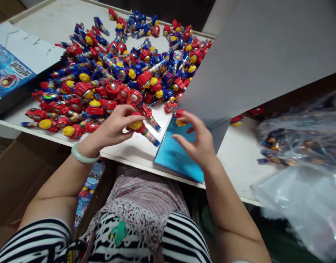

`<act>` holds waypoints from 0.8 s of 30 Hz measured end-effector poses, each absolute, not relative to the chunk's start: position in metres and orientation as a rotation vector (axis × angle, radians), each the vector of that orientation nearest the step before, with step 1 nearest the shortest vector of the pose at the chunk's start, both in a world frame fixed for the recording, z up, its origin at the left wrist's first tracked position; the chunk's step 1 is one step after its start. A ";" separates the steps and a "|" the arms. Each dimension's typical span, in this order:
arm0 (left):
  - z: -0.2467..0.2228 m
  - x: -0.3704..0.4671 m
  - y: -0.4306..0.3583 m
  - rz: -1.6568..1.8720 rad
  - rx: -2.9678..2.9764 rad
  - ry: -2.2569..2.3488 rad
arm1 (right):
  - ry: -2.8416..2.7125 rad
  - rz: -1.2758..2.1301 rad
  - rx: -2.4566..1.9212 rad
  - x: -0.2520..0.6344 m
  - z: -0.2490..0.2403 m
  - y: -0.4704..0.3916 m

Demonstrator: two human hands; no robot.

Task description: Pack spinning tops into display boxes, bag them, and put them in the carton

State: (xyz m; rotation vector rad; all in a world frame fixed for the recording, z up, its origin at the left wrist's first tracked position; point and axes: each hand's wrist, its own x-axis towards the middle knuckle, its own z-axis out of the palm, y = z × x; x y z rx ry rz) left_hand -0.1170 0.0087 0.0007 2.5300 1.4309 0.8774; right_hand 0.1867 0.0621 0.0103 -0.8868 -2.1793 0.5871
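Note:
My left hand (120, 126), with a pale bangle on the wrist, grips a red toy (150, 137) that has a yellow round knob and a clear tube of small colourful pieces. It is above the front of the white table, left of a box (175, 153) with a bright blue inside. Over that box is my right hand (198, 142), its thumb and fingers apart and slightly blurred. A red toy with a yellow knob (180, 122) sits by its index finger at the box's far left edge; the fingers partly cover it. The box's large grey lid (247, 54) stands raised behind.
A big pile of similar red and blue toys (113, 80) spreads over the white table (44, 14). Printed blue boxes (13, 71) lie at the left. Clear plastic bags (302, 146) with more toys are at the right. An open cardboard carton (20, 175) stands below the table's left edge.

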 end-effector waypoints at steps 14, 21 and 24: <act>-0.060 -0.152 0.074 0.797 1.956 2.250 | -1.706 0.373 -1.013 0.207 -0.081 0.070; -0.063 -0.137 0.083 0.667 1.947 2.263 | -1.942 0.323 -0.939 0.214 -0.077 0.061; -0.062 -0.137 0.083 0.710 1.887 2.256 | -2.057 0.438 -0.960 0.217 -0.084 0.066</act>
